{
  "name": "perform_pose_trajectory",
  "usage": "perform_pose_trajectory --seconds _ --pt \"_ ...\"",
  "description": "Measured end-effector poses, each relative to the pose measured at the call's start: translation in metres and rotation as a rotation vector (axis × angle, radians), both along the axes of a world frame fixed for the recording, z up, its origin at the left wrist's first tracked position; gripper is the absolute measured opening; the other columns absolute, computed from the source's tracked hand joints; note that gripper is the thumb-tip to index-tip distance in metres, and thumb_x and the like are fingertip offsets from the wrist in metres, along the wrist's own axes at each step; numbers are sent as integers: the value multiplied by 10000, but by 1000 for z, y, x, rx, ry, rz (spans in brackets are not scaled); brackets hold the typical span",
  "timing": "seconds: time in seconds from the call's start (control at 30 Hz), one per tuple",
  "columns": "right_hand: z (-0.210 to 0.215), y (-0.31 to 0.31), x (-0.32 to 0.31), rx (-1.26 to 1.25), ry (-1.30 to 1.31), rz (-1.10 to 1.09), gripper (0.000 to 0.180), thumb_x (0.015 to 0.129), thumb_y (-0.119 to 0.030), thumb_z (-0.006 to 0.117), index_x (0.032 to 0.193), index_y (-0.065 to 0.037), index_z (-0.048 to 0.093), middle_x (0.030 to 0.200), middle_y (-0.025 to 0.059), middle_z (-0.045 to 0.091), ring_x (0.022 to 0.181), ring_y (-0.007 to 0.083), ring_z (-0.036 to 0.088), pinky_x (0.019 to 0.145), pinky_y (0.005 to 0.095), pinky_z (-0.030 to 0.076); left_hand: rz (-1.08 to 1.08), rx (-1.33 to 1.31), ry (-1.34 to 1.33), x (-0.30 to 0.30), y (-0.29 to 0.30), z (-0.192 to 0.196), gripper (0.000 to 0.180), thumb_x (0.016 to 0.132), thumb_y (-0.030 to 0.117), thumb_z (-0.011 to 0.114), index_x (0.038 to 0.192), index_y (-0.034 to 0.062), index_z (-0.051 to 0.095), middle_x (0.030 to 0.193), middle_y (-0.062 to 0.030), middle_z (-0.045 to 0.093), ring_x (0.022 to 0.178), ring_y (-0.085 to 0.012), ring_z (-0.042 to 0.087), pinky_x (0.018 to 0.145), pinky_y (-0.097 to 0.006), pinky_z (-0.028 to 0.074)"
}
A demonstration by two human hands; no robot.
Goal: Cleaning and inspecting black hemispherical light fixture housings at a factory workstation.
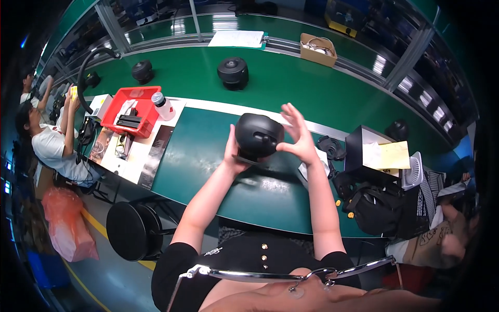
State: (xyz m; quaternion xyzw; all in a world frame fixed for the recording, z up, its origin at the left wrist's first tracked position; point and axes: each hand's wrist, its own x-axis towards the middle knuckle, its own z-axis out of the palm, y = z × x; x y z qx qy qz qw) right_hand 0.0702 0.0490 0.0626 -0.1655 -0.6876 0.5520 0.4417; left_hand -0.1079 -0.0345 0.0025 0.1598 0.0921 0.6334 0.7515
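Observation:
Over the green work mat (208, 156) I hold a rounded black device (255, 132), with a glossy top shell, small knobs on its near side and a flat base below. My left hand (231, 151) is closed around its left side and underside; part of those fingers is hidden behind it. My right hand (300, 138) is open at the device's right side, fingers raised and spread. Its thumb points at the shell, and I cannot tell whether it touches. A similar black device (233, 73) stands upright on the green conveyor belt (187, 73) beyond the mat.
More black devices (142, 71) stand on the belt. Left are a red bin (150, 93) and a bottle (162, 106). Right are a dark box (358, 156), a white grille (413, 170) and a black bag (371, 208). Co-workers (57, 145) sit left; a stool (132, 229) stands below.

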Motion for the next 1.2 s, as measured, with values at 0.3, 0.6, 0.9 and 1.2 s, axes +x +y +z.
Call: perform_pose_trajectory --seconds 0.3,0.6,0.9,1.2 --pt "-74 0 -18 -984 461 526 659 811 -471 556 1345 -138 358 1349 107 400 1228 290 403 988 543 336 738 393 1261 4 -3 3 1332 442 344 880 1428 78 24 1456 -167 194 1308 -301 290 1060 -410 275" --pt "-79 0 -20 -856 482 541 603 811 -454 546 1308 -137 422 1316 94 446 1217 264 420 994 516 336 957 465 1483 4 -3 11 939 446 346 879 1237 17 495 1372 -185 348 1226 -325 417 964 -419 411" --pt "-70 -3 -25 -1206 468 469 707 812 -615 419 1340 -150 341 1294 130 452 1158 336 472 810 529 496 744 263 1141 -4 3 -5 1069 596 434 797 1419 79 214 1365 -117 353 1233 -229 385 906 -338 398" --pt "-52 65 -15 -1181 329 168 698 789 -670 385 1303 -197 408 1282 106 476 1133 328 497 762 498 518 918 100 1377 1 11 -25 457 829 250 628 1208 26 505 1186 -111 495 1048 -209 527 803 -297 446"
